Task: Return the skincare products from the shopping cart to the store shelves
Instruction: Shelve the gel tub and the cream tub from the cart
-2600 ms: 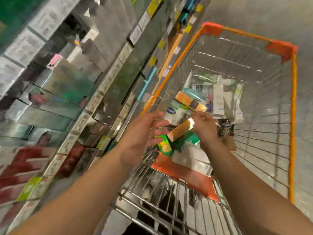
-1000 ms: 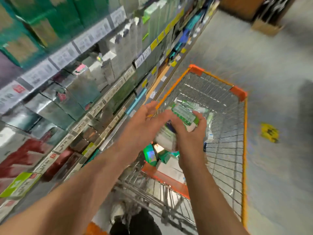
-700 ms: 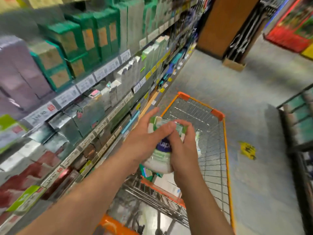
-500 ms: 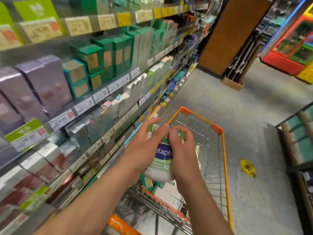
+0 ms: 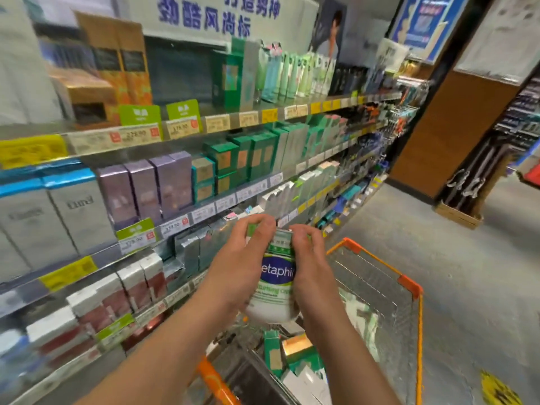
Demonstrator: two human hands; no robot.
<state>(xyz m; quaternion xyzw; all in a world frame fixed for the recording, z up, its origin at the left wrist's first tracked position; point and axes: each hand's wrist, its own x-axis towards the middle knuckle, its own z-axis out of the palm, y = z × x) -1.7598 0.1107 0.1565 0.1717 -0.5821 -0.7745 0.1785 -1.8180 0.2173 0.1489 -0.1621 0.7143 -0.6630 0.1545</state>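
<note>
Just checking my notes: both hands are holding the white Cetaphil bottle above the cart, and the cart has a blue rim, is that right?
Not quite. The head view shows the cart has an orange rim, not blue. The rest holds: left hand and right hand both hold the white Cetaphil bottle above it.

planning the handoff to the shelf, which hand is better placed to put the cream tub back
Left, probably. The left hand already holds the cream tub on the side facing the shelves, so it can carry straight across. The right hand grips the far side, over the cart.
</note>
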